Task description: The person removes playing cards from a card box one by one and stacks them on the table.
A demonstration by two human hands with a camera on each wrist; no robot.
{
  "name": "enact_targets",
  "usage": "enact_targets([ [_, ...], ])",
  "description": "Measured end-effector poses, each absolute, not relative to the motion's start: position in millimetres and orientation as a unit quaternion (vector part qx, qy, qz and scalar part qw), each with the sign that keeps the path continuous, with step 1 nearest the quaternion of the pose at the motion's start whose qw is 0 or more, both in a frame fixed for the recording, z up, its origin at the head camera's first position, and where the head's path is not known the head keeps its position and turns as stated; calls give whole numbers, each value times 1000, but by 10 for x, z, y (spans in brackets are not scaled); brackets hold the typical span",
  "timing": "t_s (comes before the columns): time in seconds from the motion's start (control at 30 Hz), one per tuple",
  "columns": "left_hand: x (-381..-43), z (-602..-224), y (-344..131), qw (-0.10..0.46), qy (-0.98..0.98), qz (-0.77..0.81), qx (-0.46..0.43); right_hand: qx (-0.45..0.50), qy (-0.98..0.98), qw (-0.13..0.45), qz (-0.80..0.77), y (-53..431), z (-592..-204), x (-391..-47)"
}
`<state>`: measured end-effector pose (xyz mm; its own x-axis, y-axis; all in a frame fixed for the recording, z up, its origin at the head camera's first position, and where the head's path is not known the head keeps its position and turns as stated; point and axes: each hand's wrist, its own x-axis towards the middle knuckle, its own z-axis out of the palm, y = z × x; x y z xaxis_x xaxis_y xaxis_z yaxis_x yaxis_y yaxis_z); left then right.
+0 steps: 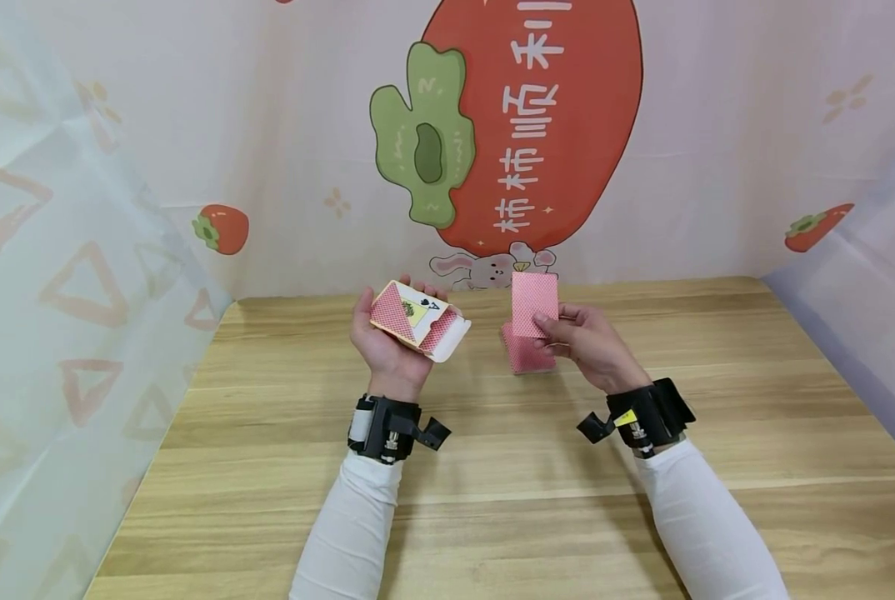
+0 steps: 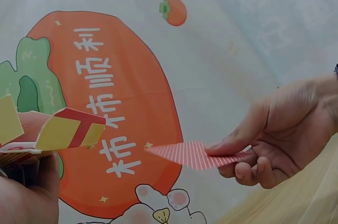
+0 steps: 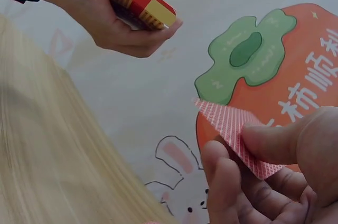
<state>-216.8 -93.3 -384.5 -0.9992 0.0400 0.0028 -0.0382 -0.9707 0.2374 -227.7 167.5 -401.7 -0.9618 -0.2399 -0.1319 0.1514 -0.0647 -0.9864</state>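
Note:
My left hand (image 1: 395,354) holds a playing-card box (image 1: 410,315) palm up, thumb along its left side. The box has a red-patterned corner and an ace of spades printed on its face. Its end flap hangs open toward the right, and in the left wrist view yellow and red flaps (image 2: 71,129) stand up. My right hand (image 1: 593,346) pinches a red-backed playing card (image 1: 533,302) between thumb and fingers, back toward the head camera. Below that card, a stack of red-backed cards (image 1: 532,357) lies on the table, partly hidden by the card and fingers.
The wooden table (image 1: 492,517) reaches back to a hanging cloth (image 1: 305,125) printed with a large persimmon and a rabbit. More patterned cloth (image 1: 80,417) hangs along the left side. Each wrist wears a black strap with a small camera mount (image 1: 597,427).

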Motion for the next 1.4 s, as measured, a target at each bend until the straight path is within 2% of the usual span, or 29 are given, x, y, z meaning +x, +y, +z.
enact_targets([
  [0.43,-2171,-3856,-921,18,123,992,9,-7,648,137,-749,1686,-4065,-2302],
  [0.93,-2170,-3862,-919,22,112,993,15,30,772,57,-632,1684,-4207,-2357],
  [1.4,-2177,-3868,-905,29,119,992,2,29,809,49,-585,1684,-4435,-2403],
])
